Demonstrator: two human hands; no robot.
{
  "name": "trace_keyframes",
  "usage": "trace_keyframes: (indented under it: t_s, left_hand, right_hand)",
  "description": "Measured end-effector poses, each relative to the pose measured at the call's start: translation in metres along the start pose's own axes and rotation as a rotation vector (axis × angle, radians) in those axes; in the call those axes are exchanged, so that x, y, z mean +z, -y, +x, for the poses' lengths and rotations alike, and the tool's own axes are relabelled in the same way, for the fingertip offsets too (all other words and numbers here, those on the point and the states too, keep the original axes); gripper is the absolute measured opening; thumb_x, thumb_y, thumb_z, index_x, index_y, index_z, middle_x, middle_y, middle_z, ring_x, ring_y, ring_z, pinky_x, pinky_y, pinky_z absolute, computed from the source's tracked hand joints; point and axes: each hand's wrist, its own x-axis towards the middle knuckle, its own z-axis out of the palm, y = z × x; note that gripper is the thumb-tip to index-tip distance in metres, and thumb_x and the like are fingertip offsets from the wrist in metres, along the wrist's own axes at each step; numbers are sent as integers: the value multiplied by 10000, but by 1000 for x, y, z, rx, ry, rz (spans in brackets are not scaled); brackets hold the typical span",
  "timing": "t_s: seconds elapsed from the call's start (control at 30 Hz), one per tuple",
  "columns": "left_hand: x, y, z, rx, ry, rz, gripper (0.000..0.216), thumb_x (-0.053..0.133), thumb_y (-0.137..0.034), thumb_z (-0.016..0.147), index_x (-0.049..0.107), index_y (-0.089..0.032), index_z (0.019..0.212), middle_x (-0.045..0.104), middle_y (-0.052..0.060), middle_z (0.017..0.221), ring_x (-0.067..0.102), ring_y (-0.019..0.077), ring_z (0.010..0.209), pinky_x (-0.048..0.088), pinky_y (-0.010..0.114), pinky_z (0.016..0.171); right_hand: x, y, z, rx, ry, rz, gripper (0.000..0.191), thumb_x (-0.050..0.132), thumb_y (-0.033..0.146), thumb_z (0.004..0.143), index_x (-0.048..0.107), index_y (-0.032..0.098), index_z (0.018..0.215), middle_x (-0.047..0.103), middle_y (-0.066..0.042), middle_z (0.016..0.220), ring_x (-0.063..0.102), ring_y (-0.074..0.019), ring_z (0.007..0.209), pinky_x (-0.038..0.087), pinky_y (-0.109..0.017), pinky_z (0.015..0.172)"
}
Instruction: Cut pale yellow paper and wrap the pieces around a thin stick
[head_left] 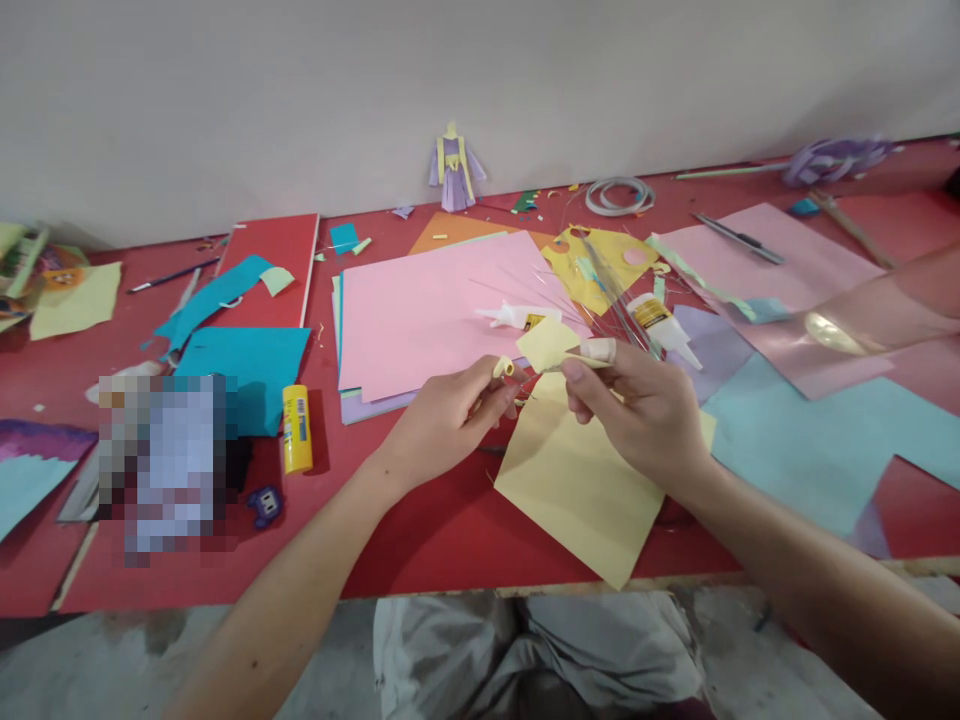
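My left hand (450, 415) is closed in a pinch on a small curled strip of yellow paper (503, 367). My right hand (637, 405) is closed too, its taped fingertip and thumb gripping a small yellow paper piece (547, 343) and what looks like a thin stick. Both hands hover over a yellow paper sheet (581, 485) at the table's front edge. A pink paper sheet (427, 310) lies just behind them, with a white glue bottle (517, 316) lying on it.
A yellow glue stick (297, 428) and teal paper (244, 365) lie to the left. A second glue bottle (660, 322), thin wires, pink and light blue sheets lie right. A small paper doll (454, 170) stands at the wall. Another person's arm (885, 310) reaches in from the right.
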Motion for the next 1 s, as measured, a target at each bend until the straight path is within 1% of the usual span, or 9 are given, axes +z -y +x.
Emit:
trace_keyframes:
  t_s: [0.1, 0.2, 0.37, 0.57, 0.67, 0.77, 0.8, 0.93, 1.0]
  left_hand:
    - [-1, -1, 0, 11, 3, -21, 143, 466, -275, 984, 550, -204, 1076, 717, 31, 876, 656, 140, 724, 480, 261, 670]
    - [-2, -1, 0, 27, 9, -35, 138, 439, -243, 992, 556, -205, 1055, 707, 14, 831, 646, 125, 694, 483, 258, 682]
    - [-2, 0, 1, 20, 5, -54, 146, 444, -262, 993, 559, -203, 1061, 720, 21, 859, 648, 120, 670, 500, 254, 676]
    - [-5, 0, 1, 18, -4, 73, 138, 480, -274, 982, 581, -201, 1042, 721, 19, 868, 666, 137, 739, 494, 256, 708]
    - [-7, 0, 2, 14, -2, 136, 121, 479, -256, 975, 585, -202, 993, 708, 9, 839, 652, 140, 733, 478, 249, 690]
    - [-8, 1, 3, 13, 1, 153, 120, 472, -248, 969, 584, -209, 981, 696, -2, 805, 637, 137, 707, 465, 240, 670]
    - [-8, 1, 3, 12, -1, 158, 122, 470, -244, 966, 585, -211, 985, 694, -4, 797, 633, 136, 699, 460, 237, 663]
    - [-8, 2, 4, 7, -18, 188, 135, 468, -204, 950, 592, -215, 1001, 692, -9, 784, 624, 136, 687, 436, 226, 638]
    - [-8, 2, 4, 10, -19, 199, 135, 476, -180, 939, 599, -216, 982, 694, -11, 789, 616, 132, 679, 418, 220, 626]
  right_hand:
    - [0, -1, 0, 6, -2, -7, 304, 549, 389, 958, 561, 206, 715, 566, 19, 554, 545, -105, 468, 436, -243, 462]
    - [1, -2, -1, 18, -11, -19, 319, 552, 399, 954, 553, 210, 696, 566, 8, 562, 550, -118, 485, 440, -258, 476]
    - [2, -4, 0, 22, -36, -65, 327, 567, 418, 940, 546, 213, 687, 557, -3, 578, 529, -129, 496, 446, -274, 491]
    - [2, -3, 0, -30, 26, -153, 230, 544, 325, 950, 570, 205, 755, 566, 9, 594, 535, -121, 520, 427, -256, 517]
    - [2, -4, 0, -102, 59, -223, 192, 542, 276, 942, 578, 204, 767, 576, 15, 590, 544, -120, 525, 416, -251, 530]
    - [2, -5, 0, -135, 81, -264, 125, 539, 261, 938, 609, 205, 851, 611, 12, 620, 565, -123, 540, 417, -246, 536]
    - [2, -5, -1, -128, 87, -268, 126, 531, 260, 941, 613, 204, 863, 612, 12, 621, 565, -122, 540, 413, -243, 529]
    - [2, -5, -1, -101, 126, -257, 216, 499, 256, 957, 592, 200, 771, 591, 12, 587, 554, -112, 521, 394, -226, 496]
    - [3, -6, 0, -130, 136, -264, 180, 523, 248, 944, 610, 198, 795, 629, 2, 616, 573, -116, 529, 401, -226, 498]
